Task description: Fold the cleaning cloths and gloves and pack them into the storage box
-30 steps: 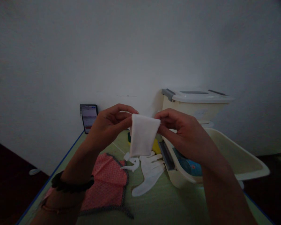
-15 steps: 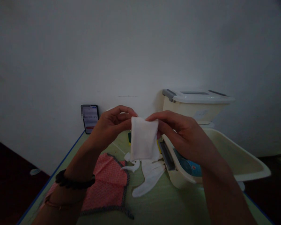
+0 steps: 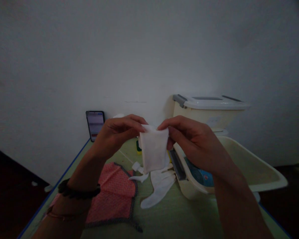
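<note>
In front of me, both hands hold up a folded white cloth (image 3: 154,151) by its upper edge, above the table. My left hand (image 3: 119,131) pinches the top left corner between thumb and fingers. At the top right, my right hand (image 3: 189,139) grips it with the thumb behind and fingertips on the rim. The upper edge gapes a little between them. Below lies a white glove (image 3: 158,192), partly covered from view by the cloth. Next to it is a white plastic spray-trigger-like piece (image 3: 139,178). A pink cloth with grey edging (image 3: 117,196) lies beneath my left forearm.
An open cream bin (image 3: 249,166) on the right has a blue package (image 3: 201,176) in it. Behind stands a lidded cream box (image 3: 206,116). A phone (image 3: 95,124) leans on the wall at left. A green and yellow sponge (image 3: 139,147) shows behind the cloth.
The cloth has dropped slightly and its top edge now gapes. My right fingers have shifted inward along the rim, and my left fingers have moved onto its front edge.
</note>
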Tool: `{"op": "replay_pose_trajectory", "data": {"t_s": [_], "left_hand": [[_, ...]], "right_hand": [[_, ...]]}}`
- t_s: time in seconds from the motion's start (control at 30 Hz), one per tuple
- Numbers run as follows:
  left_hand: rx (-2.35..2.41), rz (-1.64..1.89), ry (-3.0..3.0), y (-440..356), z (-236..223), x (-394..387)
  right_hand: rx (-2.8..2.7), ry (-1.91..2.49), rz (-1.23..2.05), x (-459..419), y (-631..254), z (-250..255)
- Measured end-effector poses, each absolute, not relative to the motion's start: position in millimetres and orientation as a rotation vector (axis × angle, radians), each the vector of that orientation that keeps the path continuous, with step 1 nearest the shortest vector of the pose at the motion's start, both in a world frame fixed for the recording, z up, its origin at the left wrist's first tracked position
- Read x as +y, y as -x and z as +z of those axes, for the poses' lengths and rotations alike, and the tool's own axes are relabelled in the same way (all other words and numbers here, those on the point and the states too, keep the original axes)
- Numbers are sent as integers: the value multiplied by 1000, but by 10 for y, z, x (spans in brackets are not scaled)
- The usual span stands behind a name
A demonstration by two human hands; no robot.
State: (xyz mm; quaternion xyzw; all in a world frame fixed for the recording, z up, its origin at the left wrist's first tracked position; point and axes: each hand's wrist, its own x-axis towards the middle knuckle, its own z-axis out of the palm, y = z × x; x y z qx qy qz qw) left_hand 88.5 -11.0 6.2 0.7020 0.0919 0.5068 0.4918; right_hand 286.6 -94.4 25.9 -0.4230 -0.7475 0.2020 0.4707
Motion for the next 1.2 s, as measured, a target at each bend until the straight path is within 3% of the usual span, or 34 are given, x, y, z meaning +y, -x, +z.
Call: {"op": "replay_pose_trajectory", "data": {"t_s": [0.83,1.0,1.2], "left_hand": [[356,1220,-1651,-992,74,-208],[409,1227,-1584,-990,98,-215],[514,1036,-1579,-983,113,-206]], "right_hand": [[-1851,1214,473,-941,-2838,295],[-1857,1216,612,-954,-2839,300],[-1781,1173,662,-947,-2826,281]]}}
